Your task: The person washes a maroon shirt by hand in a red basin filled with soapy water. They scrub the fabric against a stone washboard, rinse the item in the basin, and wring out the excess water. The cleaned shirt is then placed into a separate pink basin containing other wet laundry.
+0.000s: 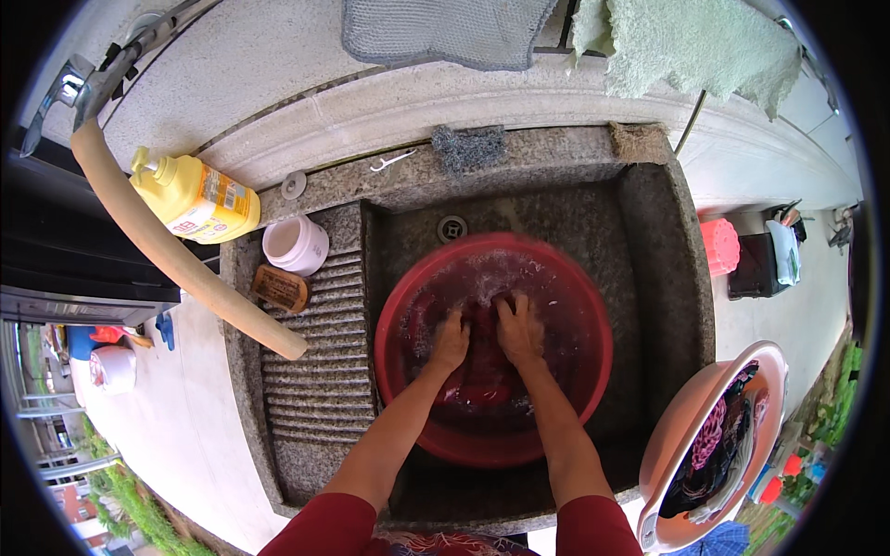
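A round red basin (593, 408) stands in a stone sink, with soapy water in it. Inside, a dark red wet cloth (478, 357) lies partly under the water, and its outline is hard to make out. My left hand (451, 341) is closed on the cloth at its left side. Opposite it, my right hand (520, 329) is closed on the cloth too, a little farther from me. The fingertips of both hands are blurred and partly hidden by the water. Small suds float around them.
Left of the basin is a ribbed stone washboard (320, 371) with a brush (281, 288) and white tub (296, 245). A yellow pump bottle (199, 199) and tan hose (185, 255) are nearby. A pink basin of clothes (686, 408) stands right; a scouring pad (468, 148) lies behind.
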Tool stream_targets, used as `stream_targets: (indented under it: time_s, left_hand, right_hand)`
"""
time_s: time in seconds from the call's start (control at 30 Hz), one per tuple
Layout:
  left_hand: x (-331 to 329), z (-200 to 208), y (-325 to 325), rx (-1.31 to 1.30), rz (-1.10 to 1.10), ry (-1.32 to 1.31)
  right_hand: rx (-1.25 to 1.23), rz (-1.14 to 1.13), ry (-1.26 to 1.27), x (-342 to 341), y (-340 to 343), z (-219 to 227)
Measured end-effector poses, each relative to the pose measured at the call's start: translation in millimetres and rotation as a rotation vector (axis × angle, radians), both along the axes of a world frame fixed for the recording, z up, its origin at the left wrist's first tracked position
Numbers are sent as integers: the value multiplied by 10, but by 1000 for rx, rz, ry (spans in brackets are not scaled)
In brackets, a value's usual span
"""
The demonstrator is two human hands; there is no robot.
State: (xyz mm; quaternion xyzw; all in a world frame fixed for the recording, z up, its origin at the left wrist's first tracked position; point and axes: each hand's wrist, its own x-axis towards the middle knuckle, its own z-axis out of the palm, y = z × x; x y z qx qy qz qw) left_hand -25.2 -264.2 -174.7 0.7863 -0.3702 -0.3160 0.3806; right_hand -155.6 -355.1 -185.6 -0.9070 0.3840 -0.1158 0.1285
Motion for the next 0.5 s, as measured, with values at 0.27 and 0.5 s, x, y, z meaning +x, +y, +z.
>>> stream_targets:
  time_s: [0.27,0.5]
  left_hand:
    - [56,685,-146,-392,693,1331]
    - [232,431,147,-319,328,1601]
  right_hand:
    - [691,-406,-801,272,122,452]
    - [214,-19,-568,758,875,1531]
